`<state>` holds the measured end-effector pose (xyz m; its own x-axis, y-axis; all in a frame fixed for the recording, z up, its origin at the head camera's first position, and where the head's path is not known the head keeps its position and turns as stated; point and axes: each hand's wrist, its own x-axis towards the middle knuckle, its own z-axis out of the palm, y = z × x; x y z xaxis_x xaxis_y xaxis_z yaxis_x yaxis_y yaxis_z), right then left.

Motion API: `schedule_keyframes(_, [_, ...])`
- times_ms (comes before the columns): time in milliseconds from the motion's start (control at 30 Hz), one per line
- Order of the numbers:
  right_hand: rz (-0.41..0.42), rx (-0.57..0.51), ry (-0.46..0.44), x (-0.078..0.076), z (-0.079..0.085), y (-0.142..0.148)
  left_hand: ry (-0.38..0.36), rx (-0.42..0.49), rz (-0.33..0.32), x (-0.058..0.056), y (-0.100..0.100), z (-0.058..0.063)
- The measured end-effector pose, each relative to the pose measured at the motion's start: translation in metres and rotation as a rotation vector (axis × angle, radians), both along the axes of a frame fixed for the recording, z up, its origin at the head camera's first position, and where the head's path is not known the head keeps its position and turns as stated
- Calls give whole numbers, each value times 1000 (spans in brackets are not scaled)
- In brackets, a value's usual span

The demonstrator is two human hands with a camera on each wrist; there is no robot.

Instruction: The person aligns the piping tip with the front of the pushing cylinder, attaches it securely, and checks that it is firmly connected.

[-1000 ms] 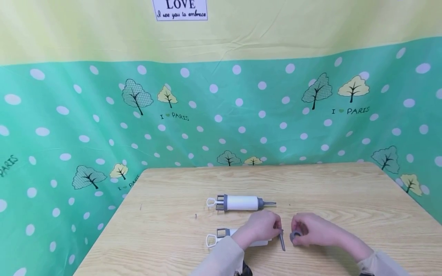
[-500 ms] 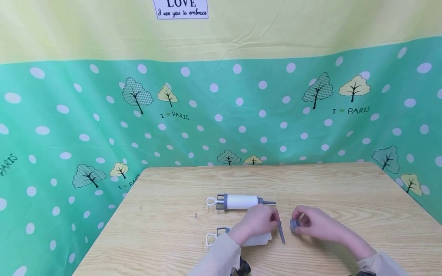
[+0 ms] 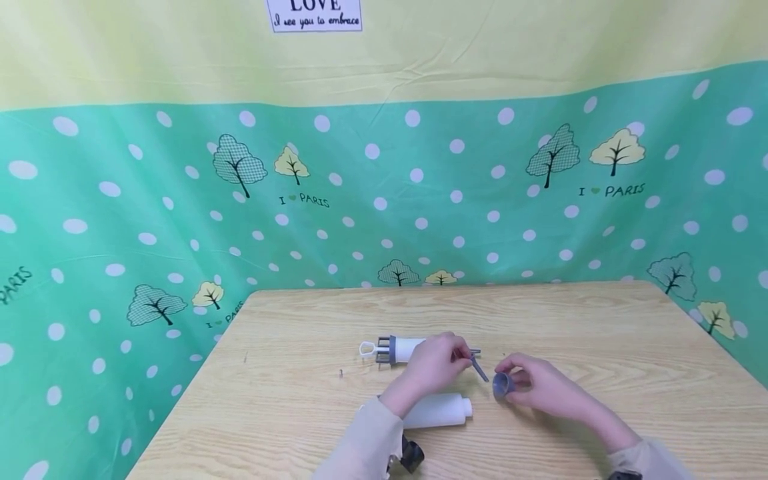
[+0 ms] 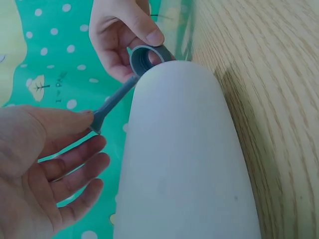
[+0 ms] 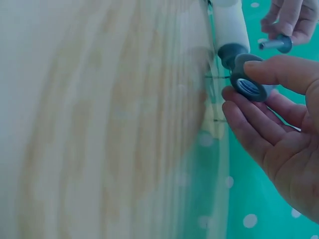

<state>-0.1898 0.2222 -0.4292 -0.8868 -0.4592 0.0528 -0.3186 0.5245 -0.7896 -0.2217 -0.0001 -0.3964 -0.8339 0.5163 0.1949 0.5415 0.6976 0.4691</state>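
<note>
My left hand (image 3: 435, 363) pinches a slim grey nozzle (image 4: 113, 101) by its flared end, its narrow tip angled toward the right hand. Thumb and fingers of my right hand (image 3: 543, 388) hold a grey screw-on ring cap (image 5: 240, 74), whose inner threads show in the right wrist view. A small gap separates nozzle and cap in the head view. Below the left hand lies a white plastic tube (image 3: 438, 411) with a narrower neck facing right; its handle end is mostly hidden by the left forearm. It fills the middle of the left wrist view.
Behind the left hand lies a second white tube (image 3: 408, 350), with a grey collar, a pull handle on the left and a grey nozzle on the right, partly covered by the hand. Everything rests on a wooden table (image 3: 288, 400) backed by a green dotted cloth (image 3: 336, 233).
Both hands have moved away from the table's front edge, the left more, uncovering the nearer tube's neck. The ring cap has turned so its opening faces left. Both parts stay held.
</note>
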Motion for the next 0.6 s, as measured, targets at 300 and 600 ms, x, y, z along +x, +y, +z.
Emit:
schedule_keyframes(300, [-73, -27, 31, -3, 1, -14, 23, 63, 47, 3, -7, 5])
schedule_keyframes(600, [-156, 10, 84, -3, 3, -20, 43, 96, 37, 6, -6, 3])
